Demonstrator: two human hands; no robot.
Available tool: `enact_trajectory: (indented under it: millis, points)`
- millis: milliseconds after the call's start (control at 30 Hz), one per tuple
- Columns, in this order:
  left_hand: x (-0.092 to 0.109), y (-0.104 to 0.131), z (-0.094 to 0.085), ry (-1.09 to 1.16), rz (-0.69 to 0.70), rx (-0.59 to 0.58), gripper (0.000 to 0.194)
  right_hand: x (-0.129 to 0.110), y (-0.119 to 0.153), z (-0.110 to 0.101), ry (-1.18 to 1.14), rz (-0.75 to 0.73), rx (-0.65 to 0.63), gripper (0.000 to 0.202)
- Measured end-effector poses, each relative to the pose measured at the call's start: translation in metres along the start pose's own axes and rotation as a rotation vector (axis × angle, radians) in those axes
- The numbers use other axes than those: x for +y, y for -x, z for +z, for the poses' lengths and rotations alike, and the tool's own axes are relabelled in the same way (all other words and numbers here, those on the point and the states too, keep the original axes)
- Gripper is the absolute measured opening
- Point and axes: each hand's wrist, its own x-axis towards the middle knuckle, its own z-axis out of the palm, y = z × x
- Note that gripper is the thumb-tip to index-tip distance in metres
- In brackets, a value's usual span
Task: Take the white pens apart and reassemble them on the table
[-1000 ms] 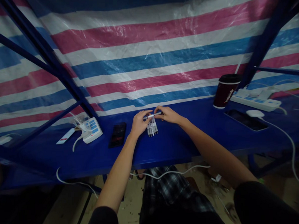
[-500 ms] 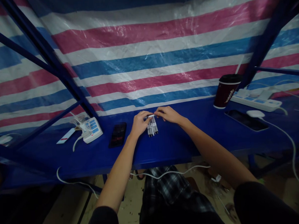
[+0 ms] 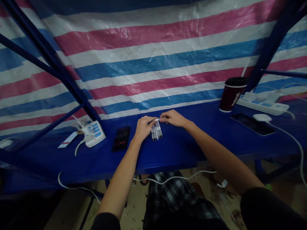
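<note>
You have a small white pen-like piece [image 3: 157, 120] pinched between the fingertips of your left hand [image 3: 143, 126] and right hand [image 3: 174, 118] — just above the row of grey-and-white pens [image 3: 156, 130] on the blue table [image 3: 175, 146] — with a dark phone [image 3: 121, 138] beyond your left hand and a lidded cup [image 3: 232, 94] beyond your right.

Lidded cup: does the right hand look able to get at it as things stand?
Probably yes: blue tabletop shows between the right hand and the lidded cup, though its fingers also pinch a slim white item.
</note>
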Motion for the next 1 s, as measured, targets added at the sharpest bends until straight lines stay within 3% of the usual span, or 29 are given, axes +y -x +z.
enact_trajectory:
  millis: [67, 133, 233, 300, 433, 667, 867, 1000]
  points:
    - [0.002, -0.001, -0.002, -0.047, 0.001, 0.015, 0.015, -0.001, 0.000, 0.003, -0.109, 0.028, -0.020, 0.022]
    - [0.005, -0.003, -0.005, -0.099, -0.012, 0.107, 0.018, -0.001, 0.000, 0.008, -0.298, 0.085, -0.068, 0.028]
    - [0.007, -0.005, -0.011, -0.106, -0.066, 0.317, 0.045, -0.002, -0.002, 0.019, -0.602, 0.145, -0.229, 0.034]
    - [0.006, -0.006, -0.013, -0.040, -0.091, 0.365, 0.060, -0.005, -0.002, 0.025, -0.721, 0.131, -0.339, 0.037]
    - [0.002, -0.005, -0.011, 0.096, -0.083, 0.301, 0.055, -0.007, -0.001, 0.030, -0.786, 0.114, -0.415, 0.039]
    - [-0.003, -0.005, -0.007, 0.228, -0.149, 0.270, 0.045, -0.001, -0.003, 0.031, -0.824, 0.058, -0.360, 0.031]
    - [-0.003, -0.005, -0.007, 0.315, -0.177, 0.252, 0.051, -0.003, -0.004, 0.030, -0.789, 0.062, -0.322, 0.028]
    - [-0.003, -0.008, -0.005, 0.544, -0.239, 0.187, 0.064, -0.014, -0.003, 0.033, -0.813, 0.089, -0.332, 0.038]
